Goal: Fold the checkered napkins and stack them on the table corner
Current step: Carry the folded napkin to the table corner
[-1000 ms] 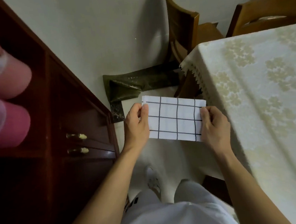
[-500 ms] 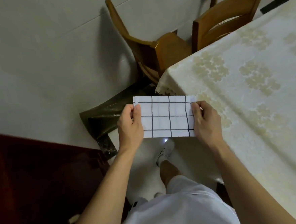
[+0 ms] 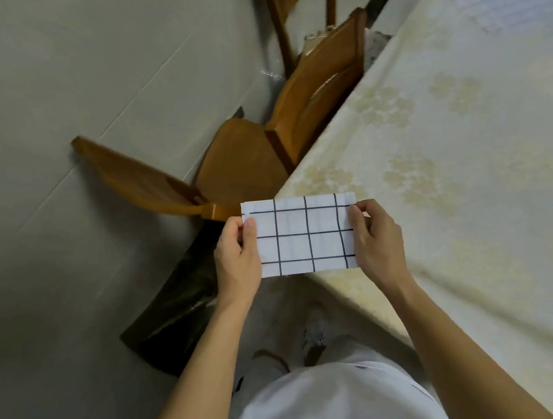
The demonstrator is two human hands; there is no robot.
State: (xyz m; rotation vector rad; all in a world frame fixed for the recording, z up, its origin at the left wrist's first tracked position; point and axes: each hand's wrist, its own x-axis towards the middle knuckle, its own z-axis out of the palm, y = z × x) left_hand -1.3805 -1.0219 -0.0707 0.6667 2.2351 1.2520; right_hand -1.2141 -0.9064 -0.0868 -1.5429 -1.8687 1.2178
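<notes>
A folded white napkin with a black grid [image 3: 303,235] is stretched flat in the air between my hands. My left hand [image 3: 237,256] pinches its left edge with thumb on top. Its right edge is pinched by my right hand [image 3: 377,240]. The napkin hangs over the near corner of the table [image 3: 446,171], which is covered with a cream cloth with pale flower prints. No other napkin shows on the table.
Two wooden chairs [image 3: 243,169] stand at the table's left side, one tucked along its edge [image 3: 322,85]. A dark plastic bag [image 3: 174,311] lies on the pale floor to the left of my legs.
The view has swung right, away from the dark wooden cabinet, toward the table. The napkin, held the same way, now hangs over the table's corner instead of the floor beside it.
</notes>
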